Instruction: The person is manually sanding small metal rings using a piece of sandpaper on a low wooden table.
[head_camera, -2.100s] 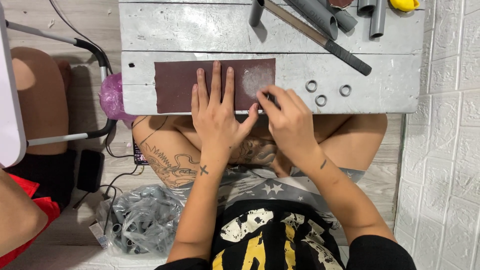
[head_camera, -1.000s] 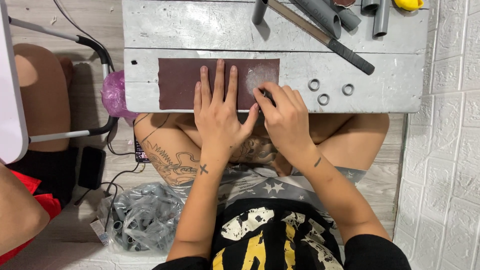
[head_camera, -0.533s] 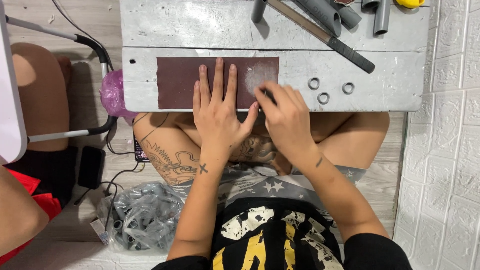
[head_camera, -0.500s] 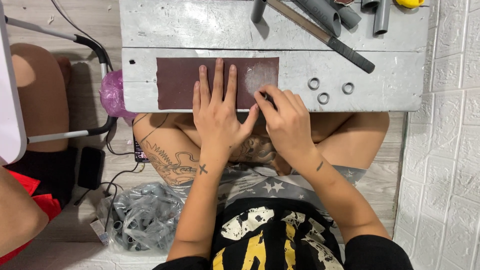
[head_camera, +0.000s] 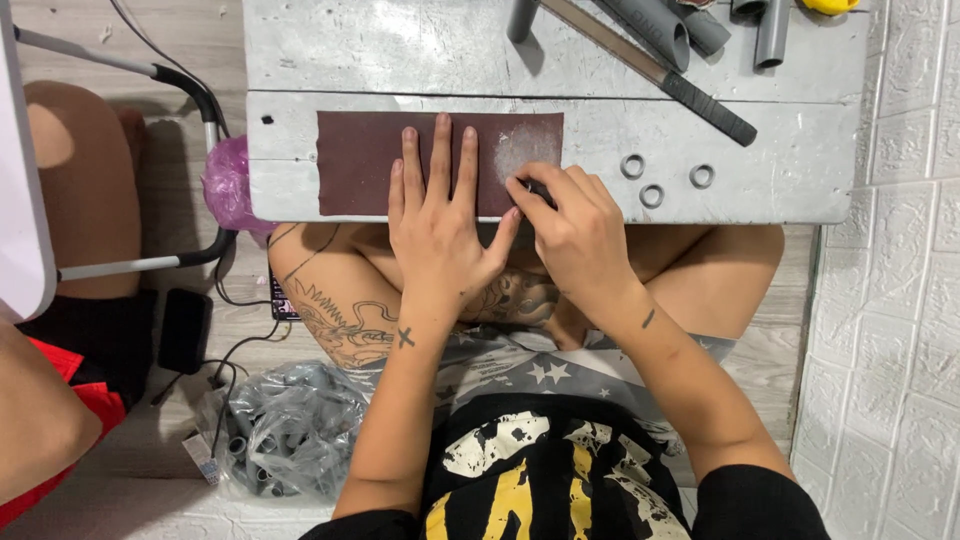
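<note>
2 hands: left (head_camera: 440, 235) flat on sandpaper (head_camera: 360, 160); right (head_camera: 575, 235) pinching small part, seemingly.

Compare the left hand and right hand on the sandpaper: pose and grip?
The left hand lies flat on the dark sandpaper, fingers spread and straight; the right hand is curled, fingertips pinching a small dark part that is mostly hidden. The left hand rests on clean paper; the right works beside the pale dusty patch. Both are at the near edge of the grey board.

sandpaper sheet (head_camera: 360, 160) on bench (head_camera: 780, 190) | three rings (head_camera: 652, 195) right | pipes (head_camera: 660, 25) behind
</note>
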